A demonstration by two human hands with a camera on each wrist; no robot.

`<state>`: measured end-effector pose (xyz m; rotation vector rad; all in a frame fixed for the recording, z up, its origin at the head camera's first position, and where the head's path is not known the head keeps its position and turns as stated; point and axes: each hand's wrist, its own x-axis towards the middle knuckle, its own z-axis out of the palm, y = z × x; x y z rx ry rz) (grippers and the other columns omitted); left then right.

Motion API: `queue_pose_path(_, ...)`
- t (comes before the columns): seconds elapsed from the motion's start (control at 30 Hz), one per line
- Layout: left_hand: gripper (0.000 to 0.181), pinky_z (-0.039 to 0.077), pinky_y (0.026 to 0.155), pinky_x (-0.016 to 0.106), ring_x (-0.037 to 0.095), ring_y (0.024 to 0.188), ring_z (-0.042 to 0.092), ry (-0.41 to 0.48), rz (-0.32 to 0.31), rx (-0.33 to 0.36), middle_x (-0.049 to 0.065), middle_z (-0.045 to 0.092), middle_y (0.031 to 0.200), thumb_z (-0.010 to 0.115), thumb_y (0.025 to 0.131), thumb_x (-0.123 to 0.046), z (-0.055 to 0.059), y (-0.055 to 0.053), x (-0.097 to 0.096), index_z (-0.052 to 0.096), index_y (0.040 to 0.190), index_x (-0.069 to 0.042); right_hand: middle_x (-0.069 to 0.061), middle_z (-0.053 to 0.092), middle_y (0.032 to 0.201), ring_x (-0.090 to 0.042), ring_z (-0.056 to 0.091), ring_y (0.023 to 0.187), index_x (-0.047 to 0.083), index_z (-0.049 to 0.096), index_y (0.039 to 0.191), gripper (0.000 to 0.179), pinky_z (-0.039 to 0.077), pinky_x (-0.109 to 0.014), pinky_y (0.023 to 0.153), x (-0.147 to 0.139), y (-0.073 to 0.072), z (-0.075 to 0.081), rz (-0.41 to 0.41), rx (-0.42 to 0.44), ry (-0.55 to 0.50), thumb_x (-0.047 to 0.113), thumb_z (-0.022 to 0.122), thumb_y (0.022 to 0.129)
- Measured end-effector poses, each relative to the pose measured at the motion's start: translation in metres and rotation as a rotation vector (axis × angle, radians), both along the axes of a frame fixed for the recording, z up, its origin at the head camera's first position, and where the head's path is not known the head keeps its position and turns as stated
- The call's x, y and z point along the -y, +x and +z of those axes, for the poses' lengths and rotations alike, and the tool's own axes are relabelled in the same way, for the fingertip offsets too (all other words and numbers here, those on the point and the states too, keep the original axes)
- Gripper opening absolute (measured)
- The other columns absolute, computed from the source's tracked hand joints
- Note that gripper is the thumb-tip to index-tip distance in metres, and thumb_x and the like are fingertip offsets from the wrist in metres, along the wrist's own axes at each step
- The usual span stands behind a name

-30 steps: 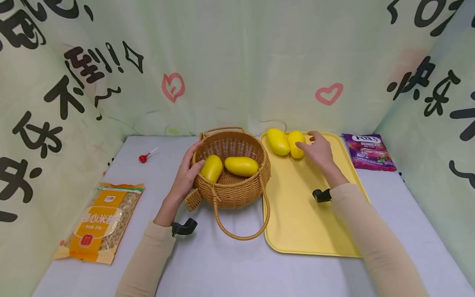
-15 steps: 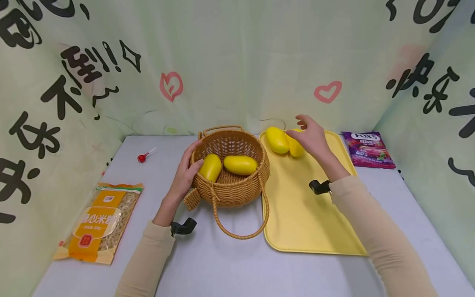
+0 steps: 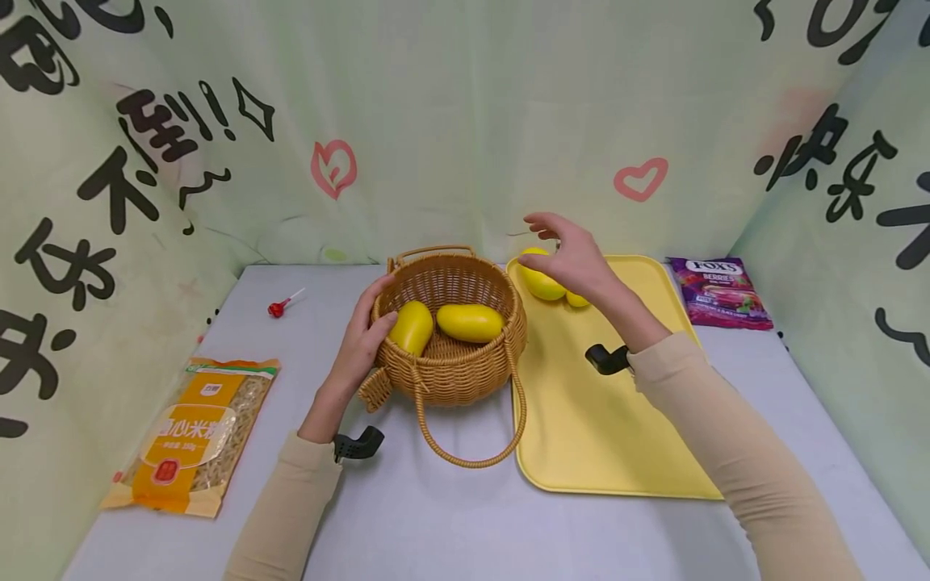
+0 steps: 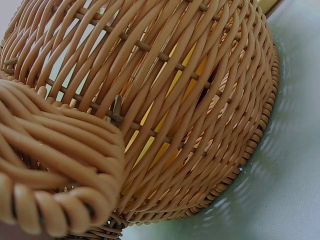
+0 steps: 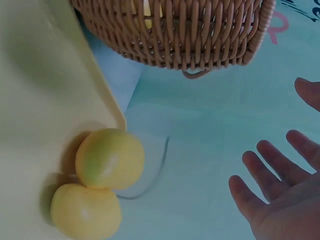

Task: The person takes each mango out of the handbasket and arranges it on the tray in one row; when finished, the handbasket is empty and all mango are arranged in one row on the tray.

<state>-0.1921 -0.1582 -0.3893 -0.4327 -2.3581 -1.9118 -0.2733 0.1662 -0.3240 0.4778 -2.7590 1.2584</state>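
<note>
A brown wicker basket (image 3: 465, 386) stands mid-table, its looped handle hanging toward the front. Inside lie two yellow mangoes, one at the left wall (image 3: 412, 329) and one lying sideways (image 3: 470, 323). My left hand (image 3: 361, 339) holds the basket's left rim, thumb over the edge. The left wrist view shows only weave (image 4: 200, 100), with yellow through the gaps. My right hand (image 3: 570, 254) is raised with fingers spread and nothing in it, overlapping two more mangoes (image 3: 541, 284) in the head view. Those mangoes (image 5: 111, 157) sit side by side at the far-left corner of the yellow tray (image 3: 617, 420).
A purple candy bag (image 3: 719, 294) lies right of the tray. On the left are a red lollipop (image 3: 277, 309) and an orange-labelled grain bag (image 3: 192, 440). A pale printed curtain (image 3: 479, 145) encloses the table's back and sides.
My right hand has risen off the mango at the tray's far edge and moved left toward the basket, without a mango. My left hand keeps its place on the rim.
</note>
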Motion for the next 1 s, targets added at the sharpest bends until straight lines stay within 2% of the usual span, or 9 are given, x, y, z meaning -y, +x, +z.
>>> queue_pose_path(0.17,0.06,0.026,0.12,0.056,0.038,0.149,0.025,-0.002,0.003,0.006,0.013,0.023,0.163,0.047,0.099,-0.016,0.001,0.001,-0.001,0.029,0.155,-0.008,-0.009,0.055,0.142,-0.03,0.05,0.13,0.015,0.05,0.144,0.062,0.038,-0.05,0.111,0.016,0.004,0.008,0.089,-0.029,-0.016,0.021,0.074,0.087)
queue_pose_path(0.4,0.06,0.026,0.12,0.056,0.039,0.149,0.026,0.013,-0.005,0.0,0.014,0.024,0.163,0.047,0.099,-0.014,0.001,0.0,0.0,0.029,0.155,-0.007,-0.01,0.056,0.141,-0.029,0.051,0.129,0.013,0.05,0.144,0.065,0.039,-0.049,0.109,0.037,0.008,0.01,0.203,0.005,0.042,0.019,0.076,0.085)
queue_pose_path(0.57,0.06,0.026,0.12,0.056,0.036,0.15,0.026,0.015,-0.008,0.009,0.012,0.023,0.164,0.047,0.098,-0.013,0.0,0.001,0.0,0.029,0.155,-0.007,-0.013,0.055,0.142,-0.032,0.049,0.132,0.011,0.049,0.145,0.066,0.04,-0.05,0.109,0.052,0.01,0.004,0.286,0.023,0.15,0.019,0.074,0.084)
queue_pose_path(0.73,0.061,0.026,0.12,0.056,0.033,0.15,0.026,0.011,-0.005,0.014,0.011,0.023,0.164,0.047,0.098,-0.014,-0.002,0.001,0.0,0.029,0.155,-0.008,-0.008,0.053,0.146,-0.027,0.046,0.138,0.013,0.048,0.146,0.066,0.039,-0.046,0.113,0.064,0.014,-0.002,0.326,0.008,0.264,0.021,0.073,0.086)
queue_pose_path(1.0,0.061,0.026,0.12,0.056,0.032,0.15,0.026,0.014,-0.003,0.013,0.01,0.023,0.164,0.047,0.098,-0.014,-0.002,-0.001,0.0,0.029,0.156,-0.009,-0.004,0.05,0.151,-0.026,0.044,0.141,0.015,0.048,0.147,0.067,0.038,-0.046,0.115,0.079,0.018,-0.005,0.375,0.014,0.348,0.021,0.074,0.085)
